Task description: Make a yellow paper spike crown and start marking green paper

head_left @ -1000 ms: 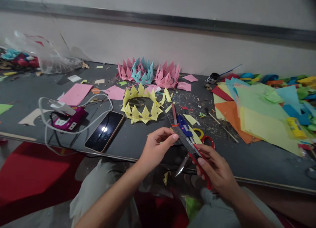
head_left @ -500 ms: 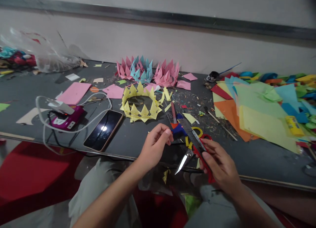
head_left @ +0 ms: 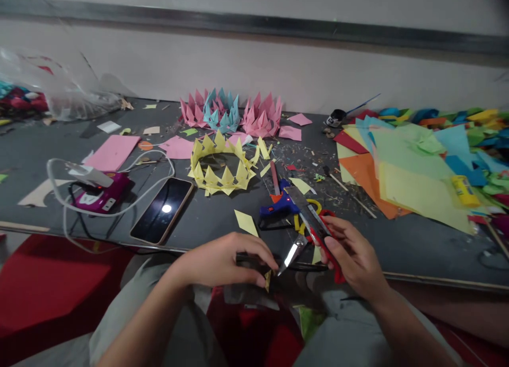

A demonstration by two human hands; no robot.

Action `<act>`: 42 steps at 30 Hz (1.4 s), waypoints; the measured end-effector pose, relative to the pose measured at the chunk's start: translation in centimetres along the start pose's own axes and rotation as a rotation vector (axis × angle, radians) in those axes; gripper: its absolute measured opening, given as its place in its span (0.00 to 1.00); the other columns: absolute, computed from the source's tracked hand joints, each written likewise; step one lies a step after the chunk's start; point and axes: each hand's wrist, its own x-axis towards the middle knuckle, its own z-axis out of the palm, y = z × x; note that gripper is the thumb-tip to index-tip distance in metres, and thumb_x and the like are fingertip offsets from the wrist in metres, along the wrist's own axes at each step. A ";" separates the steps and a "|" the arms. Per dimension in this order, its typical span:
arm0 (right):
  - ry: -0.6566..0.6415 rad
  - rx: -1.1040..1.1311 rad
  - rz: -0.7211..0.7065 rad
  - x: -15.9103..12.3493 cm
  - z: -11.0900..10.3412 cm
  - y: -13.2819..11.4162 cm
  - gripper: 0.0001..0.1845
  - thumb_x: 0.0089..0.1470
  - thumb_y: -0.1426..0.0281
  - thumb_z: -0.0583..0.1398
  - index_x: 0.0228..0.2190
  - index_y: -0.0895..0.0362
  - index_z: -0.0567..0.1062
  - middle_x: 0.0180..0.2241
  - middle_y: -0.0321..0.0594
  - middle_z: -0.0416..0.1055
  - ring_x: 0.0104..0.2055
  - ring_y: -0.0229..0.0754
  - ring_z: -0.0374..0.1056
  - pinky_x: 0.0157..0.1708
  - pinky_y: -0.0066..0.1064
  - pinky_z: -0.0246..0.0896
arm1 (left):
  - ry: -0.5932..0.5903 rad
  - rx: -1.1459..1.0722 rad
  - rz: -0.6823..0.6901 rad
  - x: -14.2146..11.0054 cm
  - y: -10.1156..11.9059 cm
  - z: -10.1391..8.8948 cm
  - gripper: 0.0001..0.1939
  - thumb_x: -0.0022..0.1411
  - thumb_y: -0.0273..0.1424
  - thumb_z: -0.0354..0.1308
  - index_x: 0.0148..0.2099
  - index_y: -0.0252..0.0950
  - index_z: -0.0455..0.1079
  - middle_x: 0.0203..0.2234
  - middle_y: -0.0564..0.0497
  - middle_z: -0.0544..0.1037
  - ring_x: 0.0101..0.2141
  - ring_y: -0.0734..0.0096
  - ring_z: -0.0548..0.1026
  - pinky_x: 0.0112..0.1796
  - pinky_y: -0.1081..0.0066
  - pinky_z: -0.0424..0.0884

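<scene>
My right hand (head_left: 352, 253) is closed around a red utility knife (head_left: 324, 234). Its long dark blade points up and left, over the scissors (head_left: 294, 250) and close to a blue glue gun (head_left: 276, 205). The scissors have yellow and red handle loops, partly covered by the knife. At the table's front edge, my left hand (head_left: 228, 258) is held palm down with thumb and fingers apart, holding nothing that I can see. Just past it lies a yellow paper piece (head_left: 246, 222). A yellow folded-paper crown (head_left: 222, 178) stands farther back.
Pink and blue paper crowns (head_left: 260, 118) stand near the wall. To the left are a phone (head_left: 162, 210) and a purple power adapter (head_left: 105, 192) with looped cables. Coloured paper sheets (head_left: 417, 186) and a glue stick (head_left: 464, 191) lie at right. Scraps litter the table.
My left hand has left the knife blade and moved down and left, its fingers spreading. The yellow paper piece has come into view. My right hand still holds the knife.
</scene>
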 end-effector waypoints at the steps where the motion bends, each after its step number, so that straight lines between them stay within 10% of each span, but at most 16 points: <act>1: -0.006 -0.004 -0.002 0.0 -0.1 0.1 0.19 0.52 0.58 0.55 0.43 0.55 0.66 0.19 0.32 0.65 0.17 0.34 0.60 0.15 0.25 0.57 | 0.059 0.014 -0.022 -0.4 -0.1 -0.4 0.11 0.54 0.31 0.59 0.42 0.37 0.73 0.38 0.46 0.77 0.38 0.68 0.73 0.40 0.70 0.67; 8: -0.058 -0.053 -0.012 -0.4 0.0 0.4 0.18 0.53 0.59 0.55 0.43 0.55 0.68 0.21 0.34 0.67 0.18 0.33 0.61 0.15 0.24 0.58 | 0.608 0.132 -0.152 -1.5 -1.3 -1.0 0.19 0.60 0.37 0.51 0.22 0.33 0.69 0.16 0.53 0.70 0.21 0.77 0.67 0.25 0.78 0.62; 15: -0.210 -0.192 -0.072 -0.3 0.1 1.1 0.17 0.54 0.61 0.55 0.44 0.54 0.69 0.26 0.37 0.71 0.19 0.35 0.65 0.18 0.25 0.61 | 0.807 -0.075 -0.091 -0.3 -1.9 0.3 0.12 0.58 0.35 0.55 0.41 0.35 0.72 0.30 0.50 0.74 0.30 0.75 0.70 0.32 0.75 0.65; 28: -0.289 -0.486 -0.428 -0.1 0.2 1.5 0.16 0.54 0.67 0.55 0.45 0.53 0.70 0.40 0.42 0.75 0.39 0.43 0.72 0.38 0.30 0.67 | 0.727 -0.054 -0.067 -0.1 -1.3 1.0 0.09 0.56 0.34 0.56 0.31 0.33 0.72 0.26 0.51 0.75 0.29 0.74 0.70 0.32 0.75 0.64; 35: -0.037 -0.121 -0.198 -0.2 -0.5 1.6 0.14 0.56 0.66 0.53 0.46 0.49 0.66 0.24 0.34 0.71 0.17 0.34 0.64 0.13 0.24 0.61 | 0.654 0.052 -0.121 -0.2 -1.3 0.6 0.11 0.59 0.34 0.53 0.29 0.33 0.70 0.24 0.54 0.72 0.27 0.77 0.67 0.30 0.77 0.62; 42: 0.057 0.010 -0.158 0.7 -1.6 1.9 0.13 0.54 0.64 0.56 0.43 0.51 0.67 0.23 0.34 0.69 0.16 0.34 0.62 0.11 0.24 0.59 | 0.069 0.021 -0.179 -1.5 -0.6 -0.1 0.14 0.60 0.36 0.52 0.27 0.33 0.71 0.21 0.53 0.72 0.24 0.77 0.68 0.28 0.78 0.62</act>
